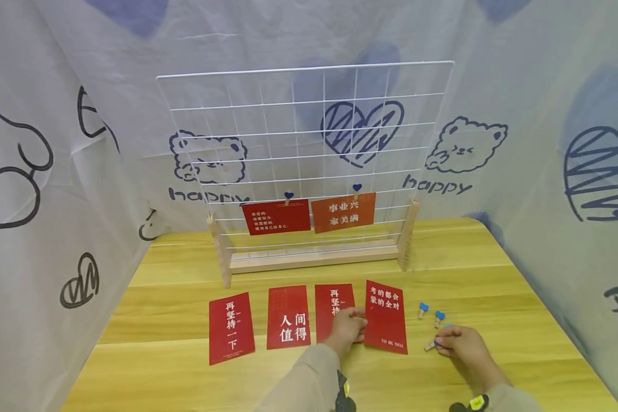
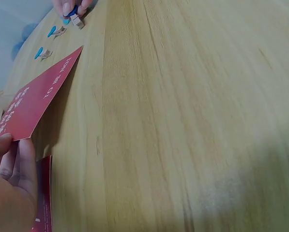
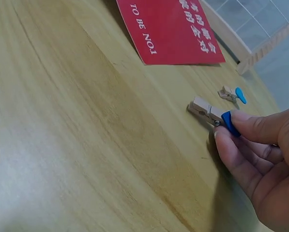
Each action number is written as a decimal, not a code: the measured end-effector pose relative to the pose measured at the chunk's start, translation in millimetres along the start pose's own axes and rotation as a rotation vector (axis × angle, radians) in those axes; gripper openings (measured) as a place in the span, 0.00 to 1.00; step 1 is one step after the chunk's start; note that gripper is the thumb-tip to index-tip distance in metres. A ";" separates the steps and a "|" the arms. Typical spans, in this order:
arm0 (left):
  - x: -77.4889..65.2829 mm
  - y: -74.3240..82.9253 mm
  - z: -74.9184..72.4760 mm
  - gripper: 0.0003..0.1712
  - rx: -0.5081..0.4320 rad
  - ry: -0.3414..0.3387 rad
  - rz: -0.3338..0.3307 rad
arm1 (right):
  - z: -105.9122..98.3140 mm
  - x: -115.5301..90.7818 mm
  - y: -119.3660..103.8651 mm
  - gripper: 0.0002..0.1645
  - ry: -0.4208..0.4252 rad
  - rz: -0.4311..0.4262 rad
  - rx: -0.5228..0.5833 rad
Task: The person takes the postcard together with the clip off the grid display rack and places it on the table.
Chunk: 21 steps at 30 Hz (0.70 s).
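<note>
The left hand [image 1: 347, 331] grasps a red greeting card marked "TO BE NO1" [image 1: 386, 320], thumb above and fingers beneath its left edge, in front of the right half of the wire grid rack [image 1: 314, 260]. The right hand [image 1: 463, 345] pinches a wooden clothespin with a dark blue heart [image 3: 202, 104] between thumb and fingertips at the heart end, in front of the rack and out past its right foot.

The step in hand looks like gathering one card and one clothespin together. Two cards, a red one [image 1: 276, 217] and an orange-red one [image 1: 344, 212], hang side by side low on the rack, each under a heart clothespin. The next move probably calls for raising the card upright to the rack and squeezing the clothespin's heart end to clamp card and wire.

The card's long axis runs toward the rack, its large characters at the rack end and its "TO BE NO1" line away from it. Its left side is tilted up; whether the right edge touches the tabletop [image 1: 520, 320], I cannot tell. The clothespin lies roughly along the rack's width, slanting, with its biting end toward the card and its heart in the fingers.
</note>
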<state>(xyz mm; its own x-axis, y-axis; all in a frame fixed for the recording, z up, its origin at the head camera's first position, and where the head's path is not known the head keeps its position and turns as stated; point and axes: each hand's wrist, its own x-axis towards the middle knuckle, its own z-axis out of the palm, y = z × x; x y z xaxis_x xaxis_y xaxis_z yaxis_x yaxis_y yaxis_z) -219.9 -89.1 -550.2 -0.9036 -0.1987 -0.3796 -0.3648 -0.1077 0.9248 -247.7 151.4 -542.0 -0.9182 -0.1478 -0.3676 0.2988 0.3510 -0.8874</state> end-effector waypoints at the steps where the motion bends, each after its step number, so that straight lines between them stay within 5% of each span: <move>1: -0.5 -0.1 0.3 0.13 0.011 0.002 0.002 | 0.8 0.2 0.2 0.08 0.003 -0.002 -0.007; 11: -4.6 0.9 -2.5 0.13 0.063 -0.019 -0.024 | 4.4 -0.7 -8.8 0.07 0.004 -0.048 -0.108; 21: -8.9 9.7 -10.2 0.23 0.069 -0.121 -0.060 | 2.5 0.8 -8.4 0.08 0.019 -0.039 -0.129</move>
<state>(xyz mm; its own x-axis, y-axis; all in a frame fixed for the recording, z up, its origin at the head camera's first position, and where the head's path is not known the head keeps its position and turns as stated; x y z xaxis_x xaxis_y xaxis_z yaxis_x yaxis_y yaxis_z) -213.2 -98.3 -538.1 -0.8986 -0.0751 -0.4323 -0.4298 -0.0482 0.9016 -250.3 146.0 -535.6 -0.9337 -0.1461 -0.3270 0.2282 0.4611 -0.8575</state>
